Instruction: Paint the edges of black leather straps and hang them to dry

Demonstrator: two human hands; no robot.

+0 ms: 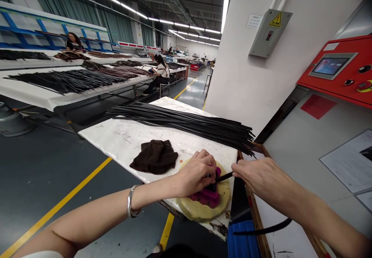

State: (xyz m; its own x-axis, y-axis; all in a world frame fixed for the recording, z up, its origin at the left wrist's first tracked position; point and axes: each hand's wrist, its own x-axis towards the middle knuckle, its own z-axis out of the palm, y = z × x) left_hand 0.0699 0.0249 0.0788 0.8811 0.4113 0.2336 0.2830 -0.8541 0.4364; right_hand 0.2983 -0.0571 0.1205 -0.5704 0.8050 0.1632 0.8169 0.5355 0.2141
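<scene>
My left hand [199,172], a silver bangle on its wrist, is closed over a magenta holder [207,200] with a black part inside. The holder lies on a round yellow pad [186,207] at the table's near end. A narrow black strip [224,177] runs from under the left fingertips to my right hand [254,174], which pinches it just off the table edge. Below the right forearm hangs a loose tail of black strip. The left fingers partly cover the holder and the strip there. A crumpled dark brown cloth [155,157] lies left of the pad.
A long bundle of black strips [186,122] lies across the white table [116,138]. Right of it stand a wooden-edged tray [267,215], a blue item [242,240] and a red control panel [340,70]. Two people sit by strip-covered tables [49,99] behind.
</scene>
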